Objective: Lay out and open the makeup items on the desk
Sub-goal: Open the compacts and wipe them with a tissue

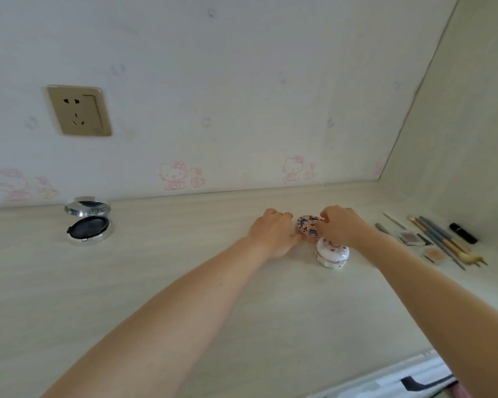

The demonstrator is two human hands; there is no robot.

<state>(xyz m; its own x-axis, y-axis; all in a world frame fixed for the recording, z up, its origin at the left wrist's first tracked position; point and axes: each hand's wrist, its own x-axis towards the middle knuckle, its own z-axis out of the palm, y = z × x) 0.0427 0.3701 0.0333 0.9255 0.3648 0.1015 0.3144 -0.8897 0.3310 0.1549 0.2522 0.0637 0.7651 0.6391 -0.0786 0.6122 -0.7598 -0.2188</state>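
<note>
Both hands close on a small pink patterned compact [307, 227] towards the back of the desk [184, 297] — the left hand [273, 235] curls round its near-left edge, seemingly to steady it, while the right hand [342, 226] pinches its right side from above, likely to work the lid; whether it has parted I cannot tell. Just in front stands a round flowered jar [332, 255], lid on, probably next. Far left, a silver compact [88, 222] already lies open, mirror up. Brushes [443, 239], two small pans [420, 245] and a black lipstick [463, 233] lie in a row on the right — set out within reach
</note>
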